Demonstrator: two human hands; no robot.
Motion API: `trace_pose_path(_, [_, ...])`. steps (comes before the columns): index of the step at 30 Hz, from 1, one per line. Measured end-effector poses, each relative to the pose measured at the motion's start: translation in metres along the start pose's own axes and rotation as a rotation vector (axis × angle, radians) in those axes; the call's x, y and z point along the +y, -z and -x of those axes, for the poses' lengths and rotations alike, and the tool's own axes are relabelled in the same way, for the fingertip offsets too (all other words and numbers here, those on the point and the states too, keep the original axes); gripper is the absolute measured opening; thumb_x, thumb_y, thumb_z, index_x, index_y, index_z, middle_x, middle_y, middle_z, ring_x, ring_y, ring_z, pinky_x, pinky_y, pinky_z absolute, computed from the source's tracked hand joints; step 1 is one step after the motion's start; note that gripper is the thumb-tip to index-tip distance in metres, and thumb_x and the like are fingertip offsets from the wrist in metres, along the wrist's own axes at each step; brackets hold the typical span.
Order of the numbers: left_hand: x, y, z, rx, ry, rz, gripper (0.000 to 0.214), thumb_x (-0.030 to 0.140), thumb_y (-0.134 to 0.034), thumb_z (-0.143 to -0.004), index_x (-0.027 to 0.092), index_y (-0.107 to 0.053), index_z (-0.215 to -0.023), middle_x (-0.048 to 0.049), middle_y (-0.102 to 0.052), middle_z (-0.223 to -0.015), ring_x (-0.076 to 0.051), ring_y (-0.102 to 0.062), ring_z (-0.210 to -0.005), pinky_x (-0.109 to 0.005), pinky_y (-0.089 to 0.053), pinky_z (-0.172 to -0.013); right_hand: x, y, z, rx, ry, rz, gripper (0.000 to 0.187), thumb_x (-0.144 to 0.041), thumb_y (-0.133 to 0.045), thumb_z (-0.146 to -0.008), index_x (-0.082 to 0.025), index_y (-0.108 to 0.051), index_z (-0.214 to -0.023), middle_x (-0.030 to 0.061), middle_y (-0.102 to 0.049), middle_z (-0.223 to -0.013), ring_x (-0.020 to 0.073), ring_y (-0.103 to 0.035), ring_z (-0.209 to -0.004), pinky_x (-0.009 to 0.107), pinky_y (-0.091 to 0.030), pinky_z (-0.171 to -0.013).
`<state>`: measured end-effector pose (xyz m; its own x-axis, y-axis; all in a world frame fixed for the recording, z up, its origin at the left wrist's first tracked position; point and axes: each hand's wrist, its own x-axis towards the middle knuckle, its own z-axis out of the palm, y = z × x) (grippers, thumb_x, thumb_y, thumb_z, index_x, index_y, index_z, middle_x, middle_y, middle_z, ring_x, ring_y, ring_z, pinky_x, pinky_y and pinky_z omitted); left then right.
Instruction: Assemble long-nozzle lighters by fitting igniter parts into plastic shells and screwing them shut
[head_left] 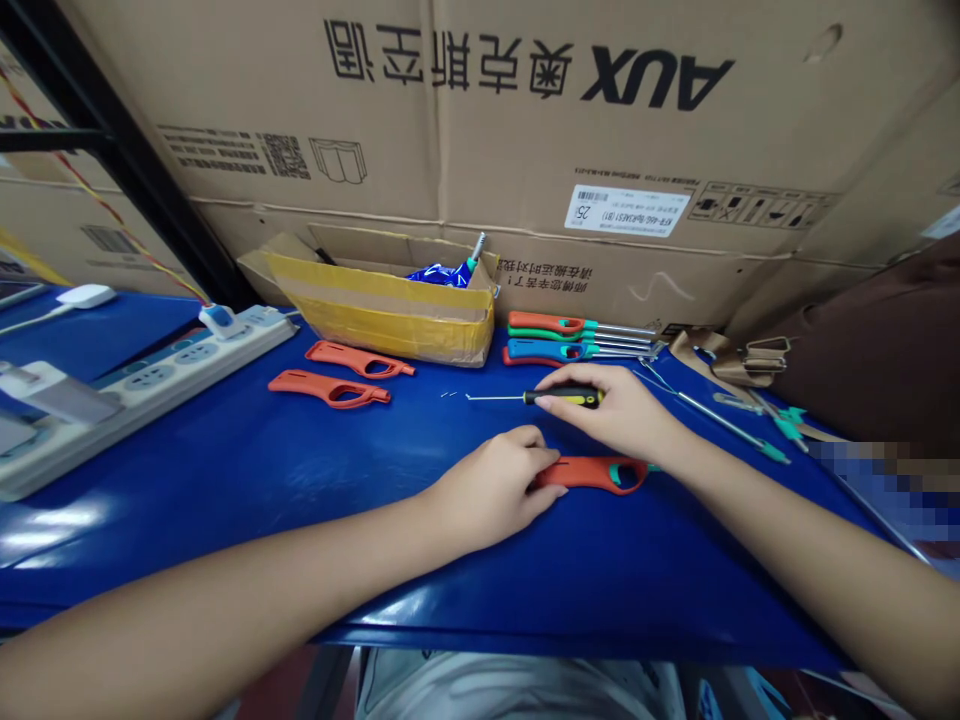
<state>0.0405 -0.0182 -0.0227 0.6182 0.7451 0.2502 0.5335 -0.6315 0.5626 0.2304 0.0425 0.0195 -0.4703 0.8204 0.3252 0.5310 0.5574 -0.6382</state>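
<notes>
My left hand [502, 485] is closed on the handle end of an orange lighter [589, 472] with a green trigger, low over the blue table. Part of the lighter's far end is hidden behind my right wrist. In my right hand [619, 405] is a screwdriver [562, 397] with a black and yellow handle, its thin shaft pointing left. Just left of the screwdriver's tip lie a few tiny screws [448, 394]. Farther left rest two orange lighter shells [330, 388], one behind the other.
Behind stands a taped cardboard box [390, 310] holding a blue packet. Several long lighters [559, 335] lie stacked right of it. Metal rods with green parts [735, 425] are at right. A white power strip [150, 385] runs along the left, before large cartons [480, 130].
</notes>
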Motion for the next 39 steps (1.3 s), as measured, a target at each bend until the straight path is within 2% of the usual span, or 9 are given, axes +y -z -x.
trace_pose_path(3, [0.001, -0.002, 0.000, 0.033, -0.013, 0.081, 0.023, 0.020, -0.066, -0.090, 0.012, -0.075, -0.111, -0.0077, -0.066, -0.096, -0.016, -0.063, -0.072, -0.029, -0.055, -0.071, -0.002, 0.014, 0.010, 0.135, -0.149, -0.121, 0.021, -0.040, -0.076, -0.081, -0.021, -0.075, -0.088, 0.0029, -0.075, -0.085, 0.0179, -0.068, -0.072, 0.031, -0.055, -0.066])
trace_pose_path(6, [0.002, -0.005, 0.000, 0.060, 0.003, 0.179, 0.029, 0.014, -0.067, -0.086, 0.010, -0.074, -0.114, -0.0076, -0.067, -0.097, -0.013, -0.061, -0.067, -0.027, -0.056, -0.068, 0.000, 0.024, 0.021, 0.243, -0.322, -0.414, 0.029, -0.045, -0.082, -0.076, -0.020, -0.070, -0.085, -0.0018, -0.063, -0.065, 0.0086, -0.046, -0.047, 0.023, -0.037, -0.042])
trace_pose_path(8, [0.003, -0.008, -0.001, 0.058, 0.022, 0.242, 0.032, 0.013, -0.068, -0.085, 0.008, -0.074, -0.115, -0.0077, -0.067, -0.097, -0.012, -0.061, -0.066, -0.027, -0.056, -0.067, 0.003, 0.029, 0.026, 0.276, -0.398, -0.635, 0.034, -0.043, -0.086, -0.070, -0.021, -0.064, -0.084, -0.0032, -0.060, -0.061, 0.0074, -0.041, -0.045, 0.020, -0.032, -0.039])
trace_pose_path(12, [0.003, -0.014, -0.003, 0.067, 0.068, 0.351, 0.034, 0.015, -0.070, -0.085, 0.006, -0.073, -0.118, -0.0087, -0.069, -0.101, -0.011, -0.062, -0.068, -0.024, -0.057, -0.067, 0.011, 0.035, 0.033, 0.261, -0.476, -0.875, 0.044, -0.037, -0.092, -0.061, -0.022, -0.061, -0.089, -0.0016, -0.064, -0.063, 0.0084, -0.045, -0.049, 0.018, -0.038, -0.039])
trace_pose_path(20, [0.003, -0.015, -0.008, 0.108, 0.220, 0.597, 0.035, 0.027, -0.076, -0.083, 0.010, -0.076, -0.114, -0.0094, -0.072, -0.101, -0.011, -0.066, -0.070, -0.022, -0.058, -0.065, 0.020, 0.035, 0.038, 0.489, -0.388, -0.856, 0.036, -0.040, -0.088, -0.070, -0.018, -0.060, -0.072, -0.0033, -0.056, -0.050, 0.0032, -0.033, -0.036, 0.017, -0.026, -0.034])
trace_pose_path(24, [0.000, -0.007, -0.014, 0.166, 0.355, 0.918, 0.040, 0.031, -0.082, -0.078, 0.012, -0.075, -0.113, -0.0080, -0.075, -0.097, -0.012, -0.068, -0.074, -0.023, -0.059, -0.069, 0.021, 0.033, 0.040, 0.492, -0.362, -0.883, 0.041, -0.035, -0.085, -0.074, -0.019, -0.050, -0.061, -0.0064, -0.045, -0.045, 0.0035, -0.030, -0.036, 0.018, -0.023, -0.035])
trace_pose_path(28, [-0.001, 0.002, -0.018, 0.264, 0.333, 1.127, 0.035, 0.029, -0.085, -0.077, 0.015, -0.077, -0.108, -0.0033, -0.076, -0.090, -0.009, -0.068, -0.066, -0.021, -0.060, -0.065, 0.019, 0.031, 0.042, 0.469, -0.357, -0.901, 0.039, -0.030, -0.084, -0.071, -0.019, -0.049, -0.059, -0.0095, -0.035, -0.041, 0.0034, -0.027, -0.035, 0.018, -0.023, -0.036])
trace_pose_path(31, [0.001, 0.006, -0.018, 0.328, 0.305, 1.166, 0.028, 0.027, -0.087, -0.076, 0.016, -0.079, -0.100, -0.0025, -0.077, -0.085, -0.008, -0.067, -0.061, -0.020, -0.059, -0.061, 0.018, 0.031, 0.043, 0.461, -0.381, -0.899, 0.034, -0.029, -0.084, -0.070, -0.019, -0.052, -0.060, -0.0099, -0.034, -0.041, 0.0032, -0.025, -0.036, 0.018, -0.023, -0.036])
trace_pose_path(39, [0.006, 0.008, -0.016, 0.342, 0.316, 1.037, 0.012, 0.026, -0.081, -0.082, 0.014, -0.080, -0.082, 0.0006, -0.071, -0.059, -0.006, -0.061, -0.050, -0.014, -0.053, -0.055, 0.018, 0.032, 0.041, 0.421, -0.407, -0.901, 0.034, -0.029, -0.085, -0.068, -0.019, -0.054, -0.061, -0.0100, -0.031, -0.045, 0.0026, -0.024, -0.039, 0.017, -0.020, -0.038])
